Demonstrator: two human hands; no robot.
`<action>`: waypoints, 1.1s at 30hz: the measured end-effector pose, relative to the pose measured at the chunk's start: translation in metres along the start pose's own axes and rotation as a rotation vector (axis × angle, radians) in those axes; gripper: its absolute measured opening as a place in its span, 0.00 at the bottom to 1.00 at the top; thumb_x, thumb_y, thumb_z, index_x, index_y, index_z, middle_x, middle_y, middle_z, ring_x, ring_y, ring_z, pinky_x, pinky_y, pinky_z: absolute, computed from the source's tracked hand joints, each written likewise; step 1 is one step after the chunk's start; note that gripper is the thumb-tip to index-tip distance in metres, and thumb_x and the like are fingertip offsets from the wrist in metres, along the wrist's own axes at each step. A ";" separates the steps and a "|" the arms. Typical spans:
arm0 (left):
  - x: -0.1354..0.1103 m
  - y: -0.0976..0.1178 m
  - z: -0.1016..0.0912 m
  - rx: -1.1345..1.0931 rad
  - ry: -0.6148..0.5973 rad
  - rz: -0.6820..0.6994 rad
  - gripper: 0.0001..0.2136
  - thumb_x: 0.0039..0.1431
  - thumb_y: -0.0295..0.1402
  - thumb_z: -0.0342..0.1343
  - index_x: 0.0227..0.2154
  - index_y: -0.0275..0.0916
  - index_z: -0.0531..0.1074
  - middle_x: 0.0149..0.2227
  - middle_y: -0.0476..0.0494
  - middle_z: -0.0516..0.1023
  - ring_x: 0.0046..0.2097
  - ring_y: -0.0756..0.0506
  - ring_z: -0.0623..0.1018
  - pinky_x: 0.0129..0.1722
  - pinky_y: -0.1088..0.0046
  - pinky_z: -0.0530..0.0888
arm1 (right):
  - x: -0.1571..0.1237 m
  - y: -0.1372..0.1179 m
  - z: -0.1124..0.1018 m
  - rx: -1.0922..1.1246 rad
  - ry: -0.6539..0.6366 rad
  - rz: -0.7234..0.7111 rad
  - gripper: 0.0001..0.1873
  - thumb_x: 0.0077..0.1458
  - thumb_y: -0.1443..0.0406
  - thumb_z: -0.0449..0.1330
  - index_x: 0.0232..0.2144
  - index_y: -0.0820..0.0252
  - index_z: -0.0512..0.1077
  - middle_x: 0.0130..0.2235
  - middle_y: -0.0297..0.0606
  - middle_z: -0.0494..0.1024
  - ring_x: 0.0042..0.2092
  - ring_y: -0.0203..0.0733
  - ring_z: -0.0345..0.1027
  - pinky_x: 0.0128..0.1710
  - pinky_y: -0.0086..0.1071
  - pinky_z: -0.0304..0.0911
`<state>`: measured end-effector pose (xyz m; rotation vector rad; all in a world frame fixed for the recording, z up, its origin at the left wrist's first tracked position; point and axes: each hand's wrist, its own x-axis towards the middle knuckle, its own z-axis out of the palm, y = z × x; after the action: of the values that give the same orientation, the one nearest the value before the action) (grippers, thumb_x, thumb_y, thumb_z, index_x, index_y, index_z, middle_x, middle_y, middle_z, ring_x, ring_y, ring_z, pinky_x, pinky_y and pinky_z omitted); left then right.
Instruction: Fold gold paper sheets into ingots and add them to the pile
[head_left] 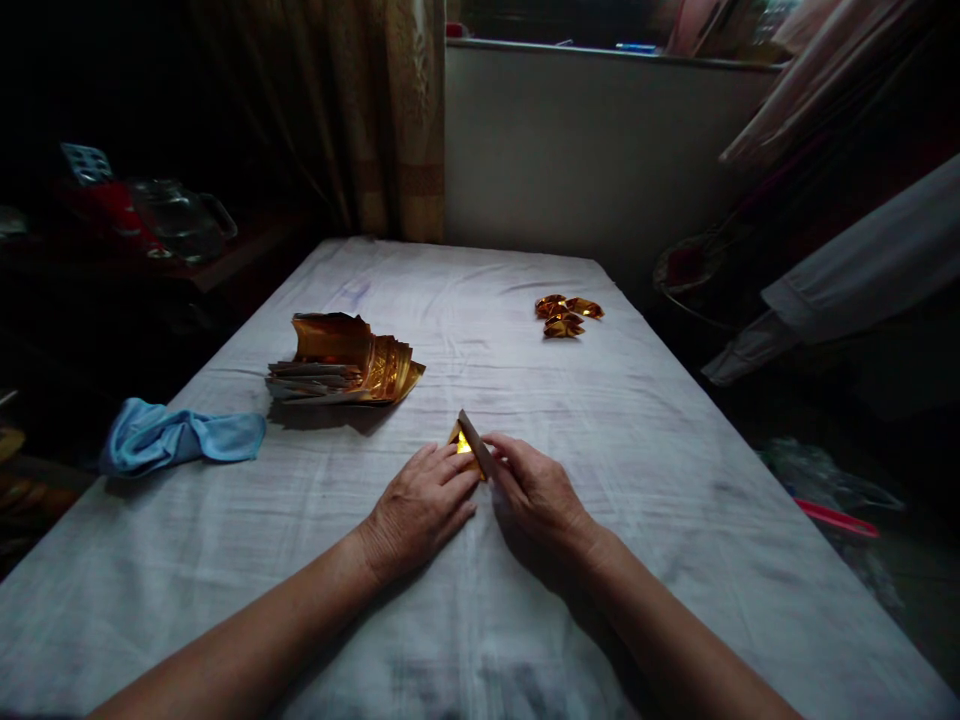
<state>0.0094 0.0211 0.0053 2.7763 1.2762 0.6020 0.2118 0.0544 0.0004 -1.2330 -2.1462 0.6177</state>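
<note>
Between my hands, near the middle of the table, is a small sheet of gold foil paper (pixel 480 451), partly folded, with a grey-brown backing flap standing up at a slant. My left hand (pixel 424 497) lies palm down, fingers stretched out and resting on the gold side. My right hand (pixel 541 487) pinches the raised flap from the right between thumb and fingers. Farther left sits a thick stack of the same gold paper (pixel 334 350), its sheets curled. Several folded gold paper ingots (pixel 564 322) are grouped at the far right of the table.
A white cloth (pixel 480 640) covers the table. On its left edge lies a crumpled blue cloth (pixel 180 437). Beyond the left side, a glass pitcher (pixel 180 222) stands on a dark surface. Hanging clothes (pixel 862 260) and a pink-handled item (pixel 836 518) are off to the right.
</note>
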 end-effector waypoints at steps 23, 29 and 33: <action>-0.010 -0.011 -0.023 0.054 -0.098 0.058 0.15 0.65 0.34 0.54 0.53 0.42 0.72 0.52 0.42 0.75 0.58 0.38 0.70 0.64 0.52 0.61 | 0.008 0.006 -0.010 -0.283 -0.090 -0.579 0.11 0.67 0.67 0.53 0.39 0.58 0.76 0.47 0.41 0.82 0.51 0.45 0.72 0.50 0.41 0.65; -0.015 -0.011 -0.019 -0.003 -0.075 0.046 0.14 0.66 0.32 0.51 0.52 0.38 0.72 0.49 0.41 0.77 0.53 0.41 0.75 0.64 0.53 0.64 | 0.012 0.013 -0.009 -0.255 -0.096 -0.495 0.11 0.66 0.64 0.55 0.44 0.54 0.77 0.48 0.42 0.81 0.51 0.46 0.72 0.51 0.42 0.64; -0.017 -0.012 -0.017 -0.012 -0.059 0.049 0.14 0.68 0.32 0.49 0.53 0.38 0.72 0.51 0.40 0.78 0.56 0.40 0.74 0.65 0.52 0.63 | 0.015 0.017 -0.007 -0.237 -0.094 -0.489 0.10 0.65 0.64 0.56 0.41 0.53 0.78 0.48 0.41 0.81 0.52 0.47 0.71 0.51 0.43 0.64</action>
<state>-0.0154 0.0142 0.0135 2.8001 1.1928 0.5243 0.2214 0.0761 -0.0016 -0.7481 -2.5307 0.2181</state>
